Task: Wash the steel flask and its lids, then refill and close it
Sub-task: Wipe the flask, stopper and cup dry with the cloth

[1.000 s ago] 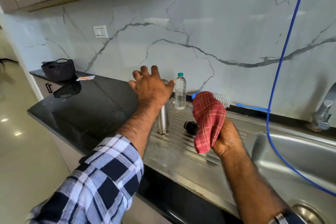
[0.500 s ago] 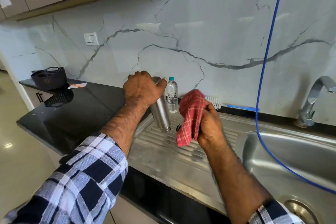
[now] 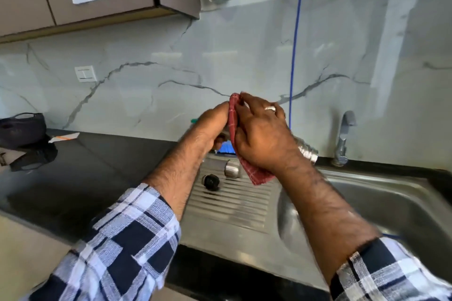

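Note:
I hold the steel flask (image 3: 308,151) sideways above the drainboard; only its threaded neck shows, poking out to the right past my right wrist. My left hand (image 3: 210,127) grips the flask's other end. My right hand (image 3: 261,134) is wrapped round the flask's body with a red checked cloth (image 3: 255,175) between palm and steel. On the ribbed drainboard (image 3: 234,205) below lie the steel outer lid (image 3: 232,168) and the black inner lid (image 3: 210,181), close together and untouched.
The sink basin (image 3: 396,210) is to the right, with the tap (image 3: 343,139) behind it and a blue hose (image 3: 294,56) hanging down the wall. A blue brush (image 3: 227,148) lies behind the lids. A black basket (image 3: 22,129) sits far left on the black counter (image 3: 85,178).
My left hand took the standing flask off the drainboard and tipped it sideways. My right hand brought the red cloth over and closed round the flask. The camera tilted upward.

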Demonstrator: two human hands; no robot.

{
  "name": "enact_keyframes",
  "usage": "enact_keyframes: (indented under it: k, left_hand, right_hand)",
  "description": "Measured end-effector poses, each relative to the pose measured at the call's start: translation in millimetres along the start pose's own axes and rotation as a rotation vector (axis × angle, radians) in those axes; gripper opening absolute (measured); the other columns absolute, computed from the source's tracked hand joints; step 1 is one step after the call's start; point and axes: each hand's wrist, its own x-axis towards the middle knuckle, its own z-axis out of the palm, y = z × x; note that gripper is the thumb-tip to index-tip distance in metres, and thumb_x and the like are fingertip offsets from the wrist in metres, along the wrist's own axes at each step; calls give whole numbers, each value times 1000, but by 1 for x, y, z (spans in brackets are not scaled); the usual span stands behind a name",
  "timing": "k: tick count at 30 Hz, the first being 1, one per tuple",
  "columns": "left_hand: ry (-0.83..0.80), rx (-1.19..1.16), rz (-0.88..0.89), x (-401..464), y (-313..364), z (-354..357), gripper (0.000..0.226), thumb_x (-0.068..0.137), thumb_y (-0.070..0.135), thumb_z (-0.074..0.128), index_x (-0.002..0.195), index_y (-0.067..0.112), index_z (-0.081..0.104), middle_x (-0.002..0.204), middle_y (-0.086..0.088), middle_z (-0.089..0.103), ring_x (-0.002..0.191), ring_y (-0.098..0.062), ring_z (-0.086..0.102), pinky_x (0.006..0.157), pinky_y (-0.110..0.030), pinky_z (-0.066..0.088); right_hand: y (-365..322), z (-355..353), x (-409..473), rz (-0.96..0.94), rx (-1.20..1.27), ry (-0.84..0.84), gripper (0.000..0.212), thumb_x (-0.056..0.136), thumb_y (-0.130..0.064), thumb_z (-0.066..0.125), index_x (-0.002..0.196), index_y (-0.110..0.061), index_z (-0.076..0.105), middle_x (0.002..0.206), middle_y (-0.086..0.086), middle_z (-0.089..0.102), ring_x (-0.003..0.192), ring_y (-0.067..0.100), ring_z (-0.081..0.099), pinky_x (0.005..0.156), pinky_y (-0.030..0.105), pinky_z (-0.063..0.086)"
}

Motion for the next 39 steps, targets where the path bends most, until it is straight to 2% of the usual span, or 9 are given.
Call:
enact_keyframes:
  k: [2,6,11,14,19,23,27,33,39]
  left_hand:
    - [-49,-103,-59,-2,-13,32,48,76,75,64,81,28,73,84,-7,77,85,-25,72,83,-40,59]
    - [-127,-260,-206,-11,-27,79,35,89,56,59,74,25,62,62,3,63,60,-16,59,60,-26,45]
    - [-56,-256,-203,-18,-37,110,46,89,67,61,81,22,66,69,4,63,59,-14,56,48,-19,41]
    - [23,-115,-90,-13,-36,120,69,71,82,55,89,18,76,79,0,78,78,-23,74,77,-39,65]
    - [76,157,70,-18,-31,132,61,85,78,49,94,20,68,88,0,73,84,-19,67,83,-37,58]
    - [114,252,140,-19,-31,139,73,82,81,46,98,15,72,90,-2,73,87,-23,68,82,-38,58]
    - [149,337,375,-24,-31,144,64,91,74,54,69,15,65,66,1,64,66,-18,61,58,-29,39]
    - [97,390,570,-24,-34,144,60,87,73,56,61,19,59,58,4,60,60,-16,61,57,-29,42]
    - [169,364,262,-17,-38,146,57,90,70,62,82,14,69,73,1,67,67,-15,64,55,-25,41]
  right_hand:
    - [16,-12,-15,45,-66,-53,61,90,-40,49,144,-14,61,151,15,53,130,37,56,109,53,39]
    - [37,-22,-38,134,-122,-86,54,92,-40,41,135,-15,64,116,8,68,104,33,65,95,47,48]
    - [69,-29,-60,37,-91,-386,89,78,-35,69,158,-12,40,141,6,63,127,30,61,108,45,45]
    - [73,-26,-66,104,-179,-391,111,73,-47,82,163,-11,28,144,6,59,129,28,59,113,47,41]
    - [82,-26,-71,254,-203,-324,90,65,-65,82,135,-19,50,112,-3,68,100,23,67,106,44,45]
    - [85,-33,-71,312,-145,-343,72,65,-57,84,119,-20,54,86,-10,57,74,16,57,71,31,46]
    - [103,-45,-67,493,167,-479,59,60,-42,94,105,-25,59,81,-11,64,70,12,64,61,26,48]
    - [131,-38,-86,604,778,-659,46,71,-17,94,111,-20,71,97,2,81,86,18,80,88,38,63]
    - [121,-21,-105,503,282,-484,75,65,-44,95,123,-29,51,101,-9,68,86,12,69,81,36,62]
